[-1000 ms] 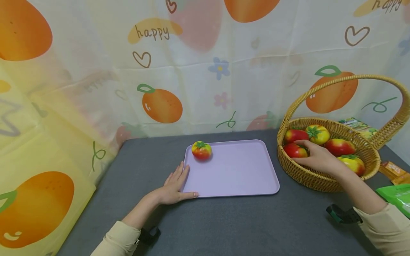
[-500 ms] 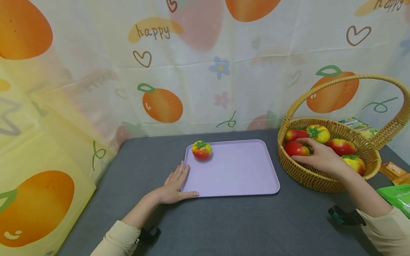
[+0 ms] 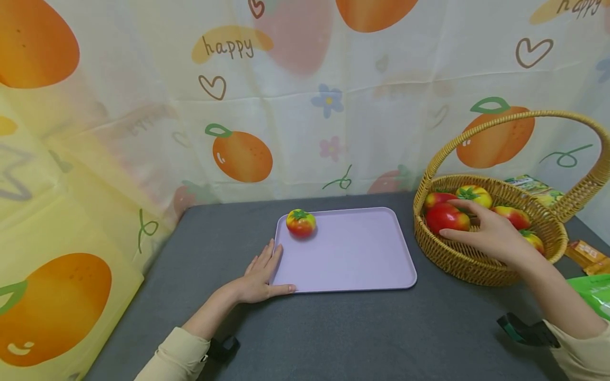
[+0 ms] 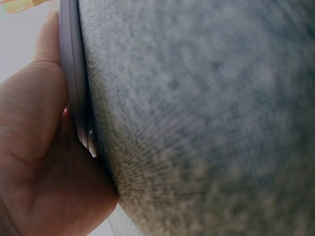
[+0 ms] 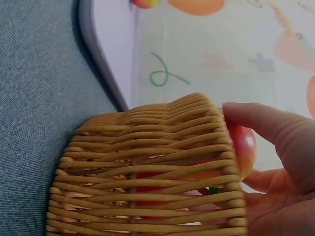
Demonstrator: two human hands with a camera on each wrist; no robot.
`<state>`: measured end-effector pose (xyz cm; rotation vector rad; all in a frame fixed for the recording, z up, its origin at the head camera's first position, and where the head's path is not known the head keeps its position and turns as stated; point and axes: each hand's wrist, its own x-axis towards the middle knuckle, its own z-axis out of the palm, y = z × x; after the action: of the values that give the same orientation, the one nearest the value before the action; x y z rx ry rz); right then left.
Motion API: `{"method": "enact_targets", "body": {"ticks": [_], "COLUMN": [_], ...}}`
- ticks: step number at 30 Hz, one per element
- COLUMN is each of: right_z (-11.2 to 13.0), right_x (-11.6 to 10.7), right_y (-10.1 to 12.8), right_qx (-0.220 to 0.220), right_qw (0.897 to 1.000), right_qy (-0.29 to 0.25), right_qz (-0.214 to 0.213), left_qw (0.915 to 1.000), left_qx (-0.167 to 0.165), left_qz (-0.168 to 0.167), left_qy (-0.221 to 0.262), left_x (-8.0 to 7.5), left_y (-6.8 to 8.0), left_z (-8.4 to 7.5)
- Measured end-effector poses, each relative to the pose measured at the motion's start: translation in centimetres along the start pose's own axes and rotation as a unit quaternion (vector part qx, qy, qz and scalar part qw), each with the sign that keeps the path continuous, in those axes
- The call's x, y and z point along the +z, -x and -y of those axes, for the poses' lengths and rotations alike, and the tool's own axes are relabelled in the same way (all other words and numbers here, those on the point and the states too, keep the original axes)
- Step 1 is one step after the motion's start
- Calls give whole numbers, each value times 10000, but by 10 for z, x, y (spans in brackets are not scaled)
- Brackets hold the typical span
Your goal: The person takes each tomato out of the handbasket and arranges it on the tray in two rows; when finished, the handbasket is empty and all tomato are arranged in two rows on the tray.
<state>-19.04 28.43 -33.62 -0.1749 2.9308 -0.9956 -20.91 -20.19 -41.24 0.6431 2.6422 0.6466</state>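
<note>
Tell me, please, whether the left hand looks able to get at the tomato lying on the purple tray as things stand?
Probably yes. The left hand rests on the tray's near left corner, and the tomato lies at the far left end of the same tray, with only bare tray surface between them; nothing stands in the way.

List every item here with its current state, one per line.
Right hand: grips a red tomato, lifted above the basket's rim.
Red tomato: held, off the pile.
Left hand: flat on the table, touching the tray's near left corner.
Tray: flat on the table, holding one tomato.
Tomato on tray: upright, far left corner.
Wicker basket: upright, handle up, tomatoes inside.
</note>
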Motion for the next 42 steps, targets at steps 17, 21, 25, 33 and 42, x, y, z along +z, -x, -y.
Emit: {"method": "enact_targets", "body": {"ticks": [17, 21, 25, 33, 42], "right_z": [30, 41, 50, 65, 77], "right_x": [-2, 2, 9, 27, 51], "right_y": [19, 21, 20, 12, -7], "right_qx": [-448, -488, -610, -1015, -1338], "right_qw": [9983, 9981, 9973, 9932, 9899], "right_qy": [-130, -219, -283, -551, -447], "right_qz": [-354, -293, -297, -127, -158], "left_qw": [10000, 10000, 10000, 10000, 9999], "left_qx": [7, 35, 51, 38, 86], "left_qz": [-16, -39, -53, -55, -81], "left_qy": [-68, -40, -47, -5, -16], "left_x": [-2, -2, -2, 1, 0], "left_y": [0, 1, 1, 2, 2], "left_z": [0, 0, 0, 2, 0]}}
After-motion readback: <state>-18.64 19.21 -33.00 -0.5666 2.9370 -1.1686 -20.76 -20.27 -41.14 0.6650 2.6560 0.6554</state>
